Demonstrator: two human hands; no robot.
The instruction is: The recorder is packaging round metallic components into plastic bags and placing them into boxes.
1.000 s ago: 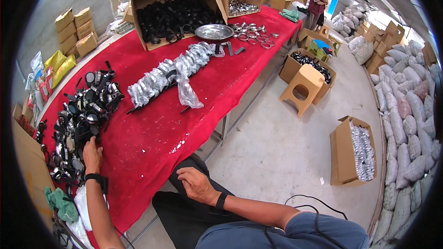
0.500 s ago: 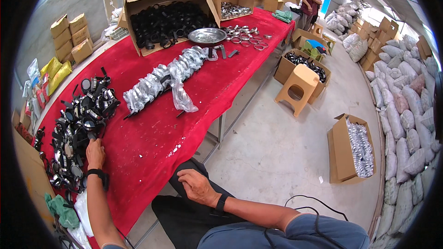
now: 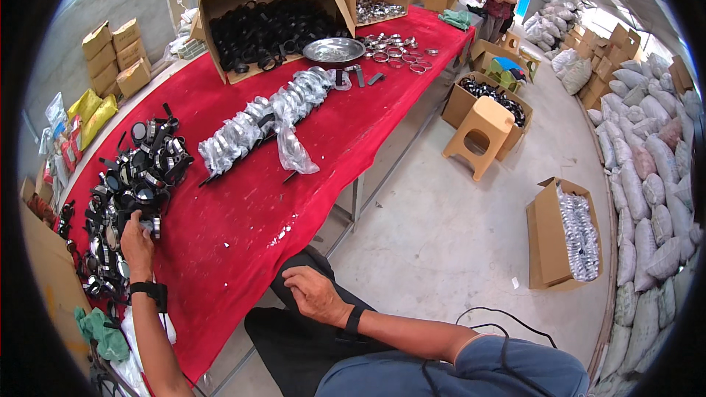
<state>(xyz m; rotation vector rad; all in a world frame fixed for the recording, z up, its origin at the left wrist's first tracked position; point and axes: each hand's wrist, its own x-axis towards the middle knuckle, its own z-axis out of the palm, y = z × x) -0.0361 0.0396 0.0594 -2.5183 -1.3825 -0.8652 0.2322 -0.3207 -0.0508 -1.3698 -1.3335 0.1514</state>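
Note:
A heap of round black-and-silver pieces with strips like straps (image 3: 140,169) covers the left end of the red-clothed table (image 3: 243,209). My left hand (image 3: 137,248) is at the heap's near right edge, its fingers bent and closed around a small piece; what it is, I cannot make out. A silvery round piece shows just beside those fingertips. My right hand (image 3: 312,292) rests on my dark-trousered knee, its fingers loosely curled with nothing in them. A long row of ring-shaped pieces in clear plastic (image 3: 268,117) lies at mid-table.
Behind the row stand a carton of black rings (image 3: 272,33), a round metal dish (image 3: 333,50) and loose silver rings (image 3: 393,51). On the floor to the right are an orange stool (image 3: 482,136) and a carton of wrapped pieces (image 3: 548,239). Stacked sacks (image 3: 647,176) line the wall.
My left hand has drawn slightly back and to the left along the heap, and a silvery round piece now shows by its fingers. My right hand stays on my knee.

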